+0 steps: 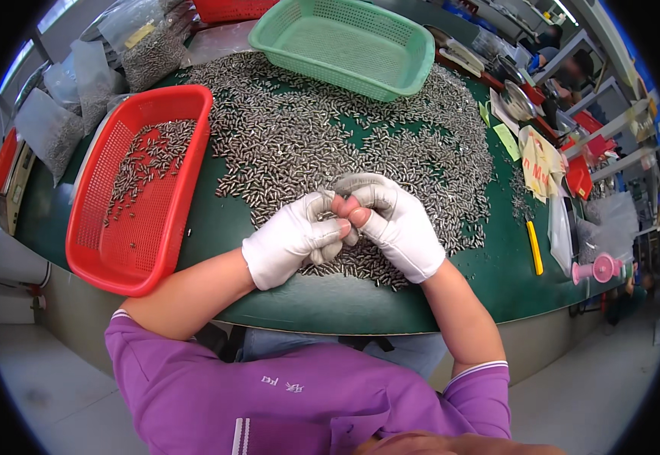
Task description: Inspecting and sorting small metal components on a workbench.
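My left hand and my right hand, both in white gloves with bare fingertips, meet over the near part of a wide spread of small metal pins. The fingers of both are closed and pressed together. What they pinch, if anything, is too small and covered to make out. Left of my hands stands a red perforated basket, with a scatter of the same pins inside. Beyond the spread, a light green perforated basket sits at the far side and looks bare inside.
The green table curves round in front of me. Bags of metal parts crowd the far left. On the right lie a yellow-handled cutter, a pink small fan, yellow cloths and a metal bowl. Farther off, people sit at work.
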